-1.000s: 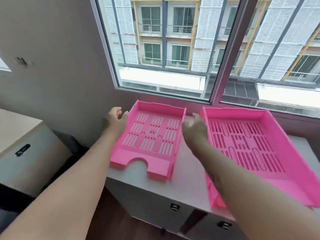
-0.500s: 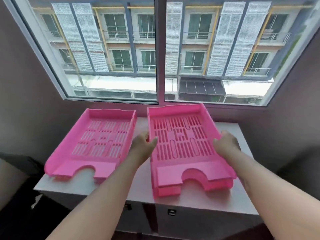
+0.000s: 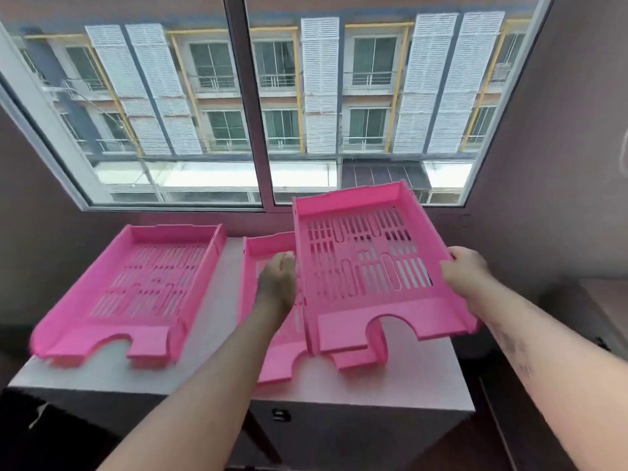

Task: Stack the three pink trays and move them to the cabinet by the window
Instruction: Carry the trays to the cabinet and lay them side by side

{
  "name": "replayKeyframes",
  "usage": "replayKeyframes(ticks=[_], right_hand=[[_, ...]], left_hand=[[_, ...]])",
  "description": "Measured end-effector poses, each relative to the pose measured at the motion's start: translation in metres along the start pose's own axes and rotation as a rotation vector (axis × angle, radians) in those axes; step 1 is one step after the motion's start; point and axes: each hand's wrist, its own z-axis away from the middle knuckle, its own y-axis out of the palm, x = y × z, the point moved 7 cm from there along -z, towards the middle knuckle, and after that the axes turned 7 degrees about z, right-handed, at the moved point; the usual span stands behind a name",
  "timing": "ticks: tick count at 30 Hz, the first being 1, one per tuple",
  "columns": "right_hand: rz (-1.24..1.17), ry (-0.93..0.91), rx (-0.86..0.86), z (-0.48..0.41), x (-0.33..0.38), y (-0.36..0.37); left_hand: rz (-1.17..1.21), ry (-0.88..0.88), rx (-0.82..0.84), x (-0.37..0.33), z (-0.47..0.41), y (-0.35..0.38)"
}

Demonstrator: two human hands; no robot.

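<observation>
Head view looks down over a white cabinet top [image 3: 217,277] under a wide window [image 3: 251,103]. Three pink trays show. One raised tray [image 3: 370,266] is held up between both hands, tilted, its far end lifted toward the glass and its notched front edge nearest the person. The left hand [image 3: 277,283] is clamped on the raised tray's left wall, fingers curled round the rim. The right hand [image 3: 464,268] is clamped on its right wall, thumb over the top edge.

Beneath the raised tray lies a second tray [image 3: 268,334], flat on the cabinet top, mostly hidden by the raised one and by the left forearm; its left wall and notched front edge stick out below and to the left. Whether the two trays touch at the front cannot be told.

Well to the left, a third tray [image 3: 136,294] lies flat on the same top, apart from the other two, its front edge overhanging the near edge slightly. Below the top, dark cabinet doors [image 3: 339,433] carry a small handle [image 3: 281,415].
</observation>
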Motion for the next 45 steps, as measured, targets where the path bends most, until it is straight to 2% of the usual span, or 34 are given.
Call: replayKeyframes(ticks=[2, 4, 7, 9, 17, 27, 29, 32, 35, 39, 45], right_hand=[[0.03, 0.019, -0.037, -0.007, -0.025, -0.023], [0.042, 0.047, -0.053, -0.013, -0.05, -0.039], [0.066, 0.081, -0.074, -0.021, -0.083, -0.056], [0.066, 0.102, -0.087, -0.027, -0.1, -0.059], [0.045, 0.153, -0.034, -0.036, -0.125, -0.028], [-0.028, 0.203, 0.024, -0.019, -0.127, 0.027], [0.11, 0.163, 0.011, -0.015, -0.119, 0.029], [0.437, -0.128, -0.073, 0.002, -0.082, 0.037], [0.565, -0.35, 0.141, 0.028, -0.058, 0.083], [0.667, -0.343, 0.371, 0.049, -0.073, 0.133], [0.735, -0.341, 0.345, 0.039, -0.065, 0.152]], left_hand=[[-0.066, -0.094, 0.039, 0.026, 0.024, 0.027], [-0.302, -0.171, 0.133, 0.059, 0.051, 0.049], [-0.797, -0.076, 0.316, 0.089, 0.079, 0.072], [-0.917, -0.031, 0.366, 0.097, 0.084, 0.075], [-1.01, 0.028, 0.455, 0.116, 0.057, 0.034], [-1.042, 0.033, 0.461, 0.12, 0.041, 0.019], [-1.038, 0.031, 0.461, 0.121, 0.041, 0.018], [-1.039, 0.037, 0.457, 0.121, 0.042, 0.019], [-1.036, 0.036, 0.455, 0.12, 0.042, 0.019], [-1.034, 0.039, 0.452, 0.123, 0.041, 0.018], [-1.051, 0.037, 0.447, 0.127, 0.034, 0.006]])
